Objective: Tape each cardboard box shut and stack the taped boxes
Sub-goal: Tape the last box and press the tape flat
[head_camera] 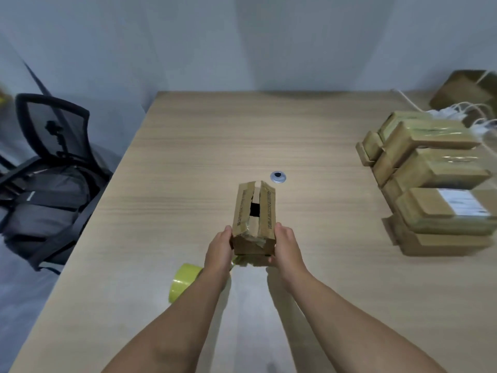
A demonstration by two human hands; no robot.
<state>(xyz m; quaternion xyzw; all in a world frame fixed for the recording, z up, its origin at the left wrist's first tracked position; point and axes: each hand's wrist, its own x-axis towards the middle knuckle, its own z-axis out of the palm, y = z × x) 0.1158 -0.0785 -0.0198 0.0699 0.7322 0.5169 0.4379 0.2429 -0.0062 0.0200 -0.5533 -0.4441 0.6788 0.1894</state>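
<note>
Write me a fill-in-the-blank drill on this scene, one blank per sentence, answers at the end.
1. The left hand and the right hand grip the cardboard box at its ____ end.
2. Its top flaps are not closed: a dark gap shows ____ them.
3. The roll of tape lying by the left hand is ____.
4. The stack of taped boxes stands on the ____ side of the table.
Missing words: near; between; yellow; right.
</note>
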